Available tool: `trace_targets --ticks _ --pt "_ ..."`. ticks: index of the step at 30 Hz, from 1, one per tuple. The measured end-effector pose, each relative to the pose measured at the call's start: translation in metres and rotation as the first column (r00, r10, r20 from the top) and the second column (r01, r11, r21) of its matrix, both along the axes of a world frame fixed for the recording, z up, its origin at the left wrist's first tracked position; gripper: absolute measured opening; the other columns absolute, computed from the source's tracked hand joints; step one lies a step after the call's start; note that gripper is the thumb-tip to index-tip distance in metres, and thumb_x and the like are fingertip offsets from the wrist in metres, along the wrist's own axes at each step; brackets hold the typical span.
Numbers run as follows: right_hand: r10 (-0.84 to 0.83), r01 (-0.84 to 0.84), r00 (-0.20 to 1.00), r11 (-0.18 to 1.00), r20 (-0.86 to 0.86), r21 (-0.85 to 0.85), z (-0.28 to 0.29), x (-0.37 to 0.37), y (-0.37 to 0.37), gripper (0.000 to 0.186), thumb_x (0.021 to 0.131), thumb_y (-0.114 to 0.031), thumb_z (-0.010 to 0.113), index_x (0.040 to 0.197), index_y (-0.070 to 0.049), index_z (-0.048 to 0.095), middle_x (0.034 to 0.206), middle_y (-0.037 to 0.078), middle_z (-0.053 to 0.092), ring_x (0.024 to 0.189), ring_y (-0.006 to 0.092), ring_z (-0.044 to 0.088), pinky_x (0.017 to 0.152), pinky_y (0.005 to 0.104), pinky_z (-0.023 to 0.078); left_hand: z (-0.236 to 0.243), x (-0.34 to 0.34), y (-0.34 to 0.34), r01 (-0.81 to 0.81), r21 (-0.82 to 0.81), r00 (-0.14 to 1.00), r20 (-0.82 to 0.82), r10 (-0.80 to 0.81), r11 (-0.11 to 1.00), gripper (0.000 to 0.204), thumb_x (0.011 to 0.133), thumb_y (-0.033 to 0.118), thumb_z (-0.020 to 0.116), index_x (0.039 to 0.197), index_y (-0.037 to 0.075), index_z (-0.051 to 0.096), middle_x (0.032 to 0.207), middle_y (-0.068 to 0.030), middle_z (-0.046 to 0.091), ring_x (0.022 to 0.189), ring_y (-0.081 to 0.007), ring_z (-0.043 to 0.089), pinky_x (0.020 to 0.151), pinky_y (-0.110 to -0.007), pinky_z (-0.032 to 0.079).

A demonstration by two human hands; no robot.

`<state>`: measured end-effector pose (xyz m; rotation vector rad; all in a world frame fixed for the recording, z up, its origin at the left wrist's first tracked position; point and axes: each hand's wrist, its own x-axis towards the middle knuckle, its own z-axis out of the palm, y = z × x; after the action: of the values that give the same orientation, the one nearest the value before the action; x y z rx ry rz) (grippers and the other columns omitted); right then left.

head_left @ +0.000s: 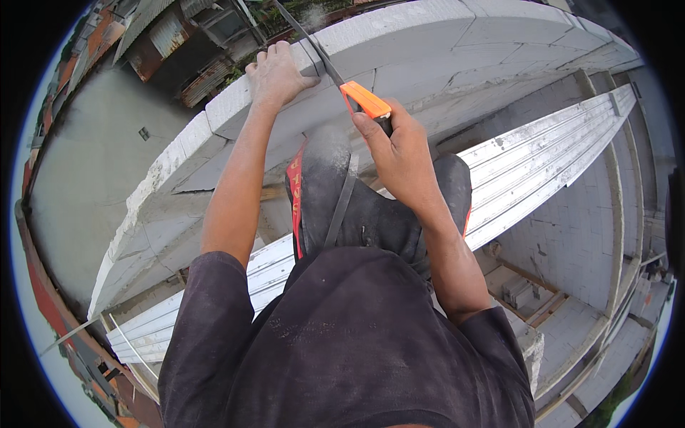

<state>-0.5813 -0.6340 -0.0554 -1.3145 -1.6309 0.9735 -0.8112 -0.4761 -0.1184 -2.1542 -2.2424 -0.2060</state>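
Note:
My right hand [397, 158] is closed round the orange and black handle of a handsaw [365, 100]. Its dark blade slants up and away to the left, across the top of a white block wall [378, 37], against the edge of a block. Just left of the blade, my left hand [277, 78] grips the top of a white block [310, 57]. Its fingers bend over the far edge and the thumb points toward the saw. Pale dust coats this hand, and a puff of dust hangs near the blade's far end. How deep the blade sits is unclear.
Beneath my legs [378, 214] runs a ribbed metal plank [542, 160]. A grey flat strip [342, 201] lies across my lap. Beyond the wall is a drop to a grey surface [107, 143] and rusty roofs [168, 36]. Lower right, a deep block-walled room [549, 228] opens below.

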Motion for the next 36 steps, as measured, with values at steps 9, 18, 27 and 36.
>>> trace_targets --ticks 9,18,27,36 --pt "-0.003 0.026 0.993 0.982 -0.118 0.190 0.010 0.025 -0.056 0.028 0.104 -0.016 0.068 0.123 0.003 0.059 0.075 0.010 0.063 0.061 0.0172 0.062 0.061 0.0293 0.049 -0.006 -0.006 -0.002 0.033 0.057 0.999 0.007 -0.034 0.998 0.098 0.069 0.056 0.090 0.144 0.004 0.055 0.135 -0.0163 0.067 0.132 -0.0346 0.058 0.106 -0.054 0.043" --pt "-0.052 0.064 0.994 0.990 -0.101 0.123 -0.018 0.030 -0.033 0.026 0.107 -0.019 0.064 0.119 0.004 0.061 0.069 0.008 0.060 0.061 0.0109 0.053 0.059 0.0294 0.045 -0.001 -0.002 -0.001 0.002 0.078 1.000 -0.001 -0.002 0.997 0.096 0.069 0.057 0.091 0.145 0.009 0.055 0.137 -0.0132 0.065 0.132 -0.0321 0.057 0.107 -0.053 0.043" --pt "-0.078 0.078 0.997 0.997 -0.023 -0.020 -0.017 0.035 -0.067 0.027 0.107 -0.019 0.064 0.123 0.003 0.061 0.088 0.014 0.069 0.072 0.0187 0.065 0.070 0.0321 0.051 -0.003 -0.002 -0.002 -0.005 0.095 1.000 0.009 0.004 0.995 0.095 0.069 0.056 0.092 0.144 0.010 0.056 0.135 -0.0122 0.065 0.133 -0.0314 0.057 0.107 -0.053 0.043" --pt "-0.091 0.088 0.994 0.995 0.062 0.055 -0.039 0.043 -0.102 0.027 0.104 -0.016 0.066 0.123 0.003 0.061 0.097 0.019 0.069 0.078 0.0296 0.071 0.073 0.0370 0.054 -0.001 -0.004 -0.004 -0.005 0.060 1.000 0.013 0.004 0.998 0.099 0.070 0.056 0.090 0.148 0.008 0.053 0.141 -0.0143 0.064 0.135 -0.0321 0.056 0.108 -0.052 0.042"
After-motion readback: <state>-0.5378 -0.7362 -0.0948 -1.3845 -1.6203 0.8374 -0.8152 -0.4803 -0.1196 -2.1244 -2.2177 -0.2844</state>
